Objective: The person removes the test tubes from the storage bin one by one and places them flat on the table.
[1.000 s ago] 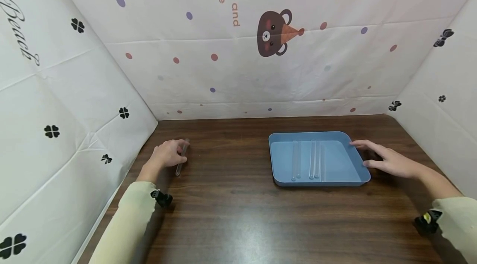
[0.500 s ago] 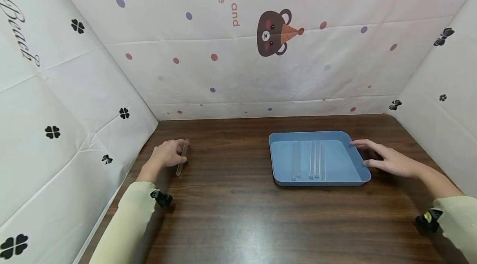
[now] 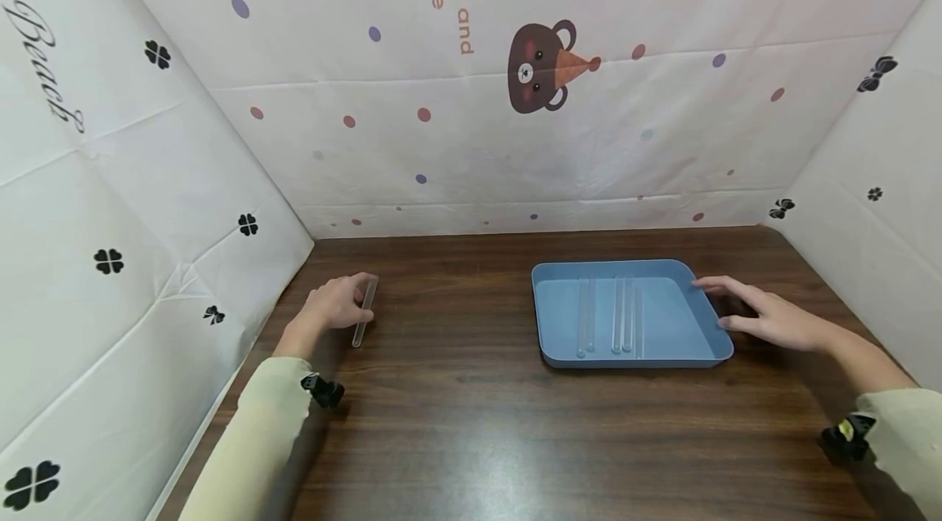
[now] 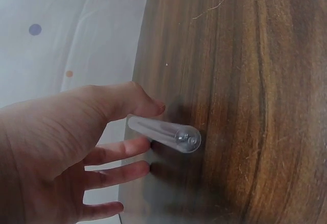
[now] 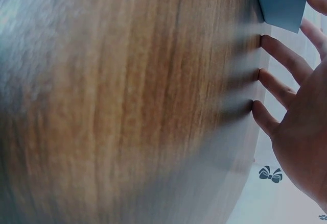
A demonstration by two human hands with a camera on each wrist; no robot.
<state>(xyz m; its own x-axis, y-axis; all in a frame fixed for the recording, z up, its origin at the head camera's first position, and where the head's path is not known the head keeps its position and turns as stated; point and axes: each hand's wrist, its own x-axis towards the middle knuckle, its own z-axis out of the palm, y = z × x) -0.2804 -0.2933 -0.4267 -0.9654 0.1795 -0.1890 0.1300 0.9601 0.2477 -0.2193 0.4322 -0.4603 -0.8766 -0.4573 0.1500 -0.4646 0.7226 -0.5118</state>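
Note:
At the left of the table, my left hand pinches a clear test tube between thumb and fingers. Its rounded end points toward the camera in the left wrist view, while the other fingers stay spread and loose. On the right, the fingertips of my right hand touch the right rim of a blue tray. In the right wrist view, that hand's other fingers reach down near the table beside the tray's corner. Inside the tray several clear tubes lie side by side, lengthwise toward me.
The brown wood-grain table spreads between the two hands. White printed cloth walls close it in at the back, left and right. A black wrist camera sits on the left sleeve.
My left hand has shifted very slightly to the right with the test tube. The right hand and the tray stay where they were.

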